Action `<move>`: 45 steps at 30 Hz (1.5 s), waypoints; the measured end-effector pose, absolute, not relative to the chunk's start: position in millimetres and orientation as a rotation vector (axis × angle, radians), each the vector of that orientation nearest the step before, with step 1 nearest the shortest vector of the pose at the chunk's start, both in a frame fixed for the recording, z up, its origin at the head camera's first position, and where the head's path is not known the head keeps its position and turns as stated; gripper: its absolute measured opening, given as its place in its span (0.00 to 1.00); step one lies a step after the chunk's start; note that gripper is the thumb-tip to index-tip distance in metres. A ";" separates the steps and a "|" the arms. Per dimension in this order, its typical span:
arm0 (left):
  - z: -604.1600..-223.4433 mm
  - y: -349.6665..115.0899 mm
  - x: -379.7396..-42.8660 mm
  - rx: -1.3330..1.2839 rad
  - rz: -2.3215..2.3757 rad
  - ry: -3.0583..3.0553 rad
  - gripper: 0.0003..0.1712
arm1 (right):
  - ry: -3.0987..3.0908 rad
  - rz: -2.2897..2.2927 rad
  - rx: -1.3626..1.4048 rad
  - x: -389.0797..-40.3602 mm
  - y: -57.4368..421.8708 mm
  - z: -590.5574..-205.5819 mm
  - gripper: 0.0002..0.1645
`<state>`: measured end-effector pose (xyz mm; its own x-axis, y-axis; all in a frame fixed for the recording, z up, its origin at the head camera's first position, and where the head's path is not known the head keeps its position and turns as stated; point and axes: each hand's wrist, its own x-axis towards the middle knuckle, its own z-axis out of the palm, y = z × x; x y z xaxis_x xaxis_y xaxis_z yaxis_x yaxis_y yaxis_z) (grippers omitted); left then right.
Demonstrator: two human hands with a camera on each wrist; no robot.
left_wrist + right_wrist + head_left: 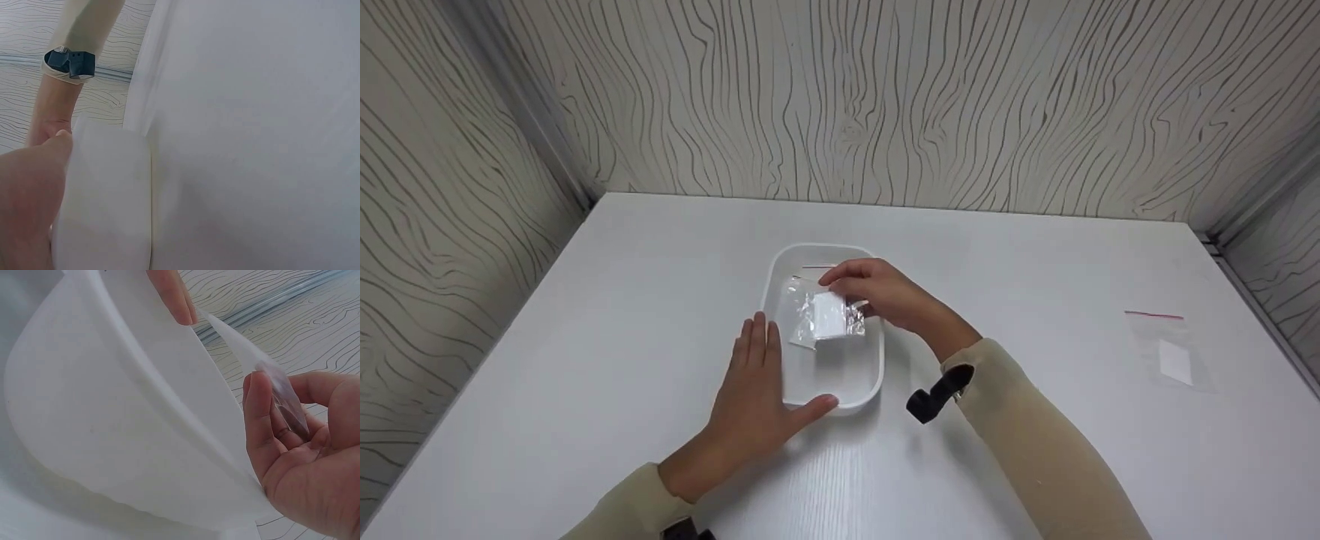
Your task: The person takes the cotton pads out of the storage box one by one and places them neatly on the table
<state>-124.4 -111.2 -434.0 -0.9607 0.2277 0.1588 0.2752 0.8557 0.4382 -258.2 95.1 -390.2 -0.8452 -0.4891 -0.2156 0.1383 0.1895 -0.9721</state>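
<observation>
A white rounded plastic container [880, 367] stands on the table, its long side running away from me. My left hand [754, 397] lies along its near left corner, fingers straight at the left rim and thumb spread along the near rim. Over the container, my right hand [892, 292] pinches a small clear plastic bag [829, 319] with a white rectangular piece inside. In the right wrist view the thumb and fingers close on the bag [242, 346], which rises above the container's rim. The left wrist view shows the container's outer wall [107, 197] beside the left hand [31, 191].
At the right of the white table [1020, 300] lies another clear zip bag [1174, 360] with a red strip and a white rectangle in it. A thin dark strip [817, 267] shows inside the container's far end. Wood-patterned panels [847, 105] wall the table at the back and sides.
</observation>
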 end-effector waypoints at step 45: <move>-433.9 -112.7 -123.8 -0.393 -0.767 -2.940 0.70 | 2.027 -1.695 -0.307 -251.3 128.2 -389.3 0.15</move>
